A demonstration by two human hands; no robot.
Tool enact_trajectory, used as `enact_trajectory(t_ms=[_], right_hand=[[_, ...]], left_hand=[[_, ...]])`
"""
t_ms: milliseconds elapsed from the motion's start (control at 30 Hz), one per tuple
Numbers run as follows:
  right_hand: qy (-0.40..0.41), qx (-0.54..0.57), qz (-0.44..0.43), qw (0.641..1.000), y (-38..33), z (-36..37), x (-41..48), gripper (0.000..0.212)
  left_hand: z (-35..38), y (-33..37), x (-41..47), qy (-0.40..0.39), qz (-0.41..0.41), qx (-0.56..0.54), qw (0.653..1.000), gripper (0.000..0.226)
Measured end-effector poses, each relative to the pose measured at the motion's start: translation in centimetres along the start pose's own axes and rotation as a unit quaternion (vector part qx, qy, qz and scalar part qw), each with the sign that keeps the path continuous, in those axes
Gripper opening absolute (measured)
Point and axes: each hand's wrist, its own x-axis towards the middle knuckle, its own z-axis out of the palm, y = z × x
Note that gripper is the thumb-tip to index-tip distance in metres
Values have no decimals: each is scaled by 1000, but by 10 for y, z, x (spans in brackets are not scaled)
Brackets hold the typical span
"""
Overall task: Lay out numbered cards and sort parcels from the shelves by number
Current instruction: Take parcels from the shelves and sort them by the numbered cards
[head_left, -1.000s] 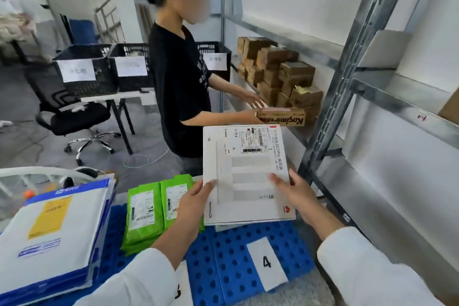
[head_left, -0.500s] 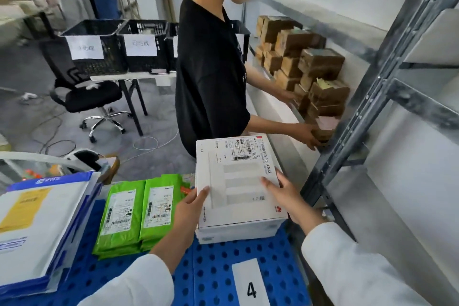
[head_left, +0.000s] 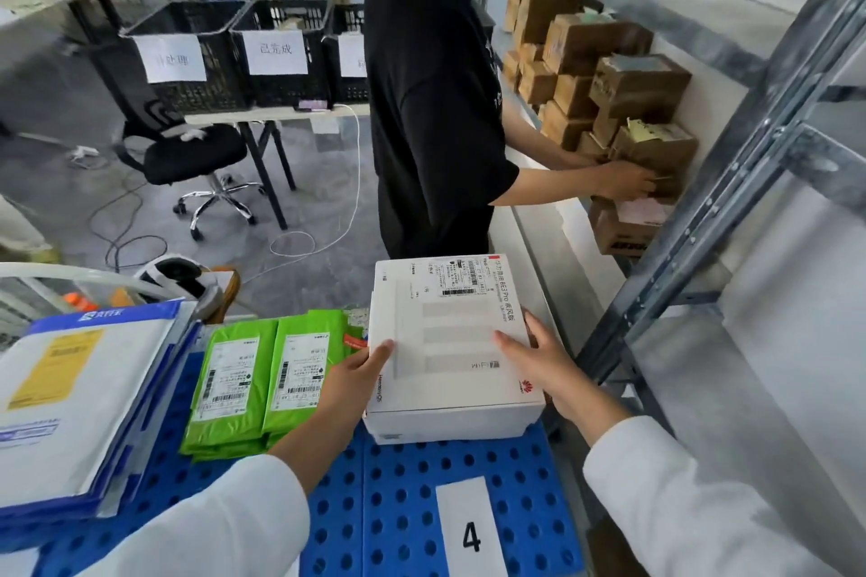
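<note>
A white flat box (head_left: 450, 342) with a shipping label lies behind the card numbered 4 (head_left: 471, 529) on the blue perforated platform (head_left: 403, 483). It seems to rest on a second white box of the same kind. My left hand (head_left: 356, 380) grips its left edge, thumb on top. My right hand (head_left: 543, 361) holds the right edge, with the thumb lying across the lid. Two stacks of green parcels (head_left: 262, 375) lie just left of the box. Further left sits a pile of blue-and-white mailers (head_left: 70, 389).
A person in a black shirt (head_left: 431, 84) stands close behind the platform, reaching into stacked brown boxes (head_left: 609, 80) on the metal shelf (head_left: 703, 225) at right. Labelled black crates (head_left: 234, 56) stand on a table at the back, with an office chair (head_left: 187, 155) and floor cables nearby.
The white box went from tilted up in my hands to lying flat behind card 4. The other person set a brown box onto the shelf and keeps reaching there.
</note>
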Motion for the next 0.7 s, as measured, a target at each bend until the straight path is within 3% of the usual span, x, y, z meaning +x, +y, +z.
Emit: enact_trajectory(t_ms=[200,367,700], right_hand=[[-23,26,57,998,-1,4,0,58],[14,31,59,998,2,8,4,61],[40,-24,50,998,-6,8,12,56]], left_hand=[[-3,7,1,-45,25,42,998,32],[1,12,9,-58,26,78,995,55],[-2,19,10,-57,44,115,991,58]])
